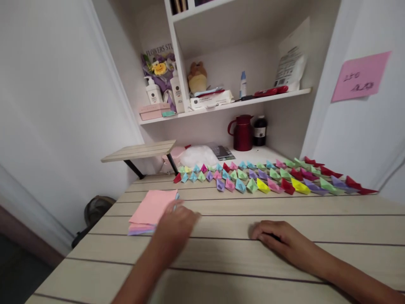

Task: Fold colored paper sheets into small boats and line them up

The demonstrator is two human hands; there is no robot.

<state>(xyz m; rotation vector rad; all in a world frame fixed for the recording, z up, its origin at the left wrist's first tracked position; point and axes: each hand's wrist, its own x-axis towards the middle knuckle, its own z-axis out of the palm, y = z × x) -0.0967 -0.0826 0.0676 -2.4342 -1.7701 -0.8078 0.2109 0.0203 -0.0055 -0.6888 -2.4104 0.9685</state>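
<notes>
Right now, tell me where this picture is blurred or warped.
Head view: the left hand by the pink paper stack is motion-blurred; the right hand and paper boats are sharper; the walls and shelf lean outward, wide-angle stretch.

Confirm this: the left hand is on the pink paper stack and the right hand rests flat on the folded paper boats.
Not quite. In the head view the right hand rests on the bare table, apart from the paper boats. The left hand is at the pink paper stack.

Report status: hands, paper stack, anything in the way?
Left hand open, fingers on the paper stack. Right hand flat on the table, empty. Paper boats lined up beyond, clear of both.
</notes>
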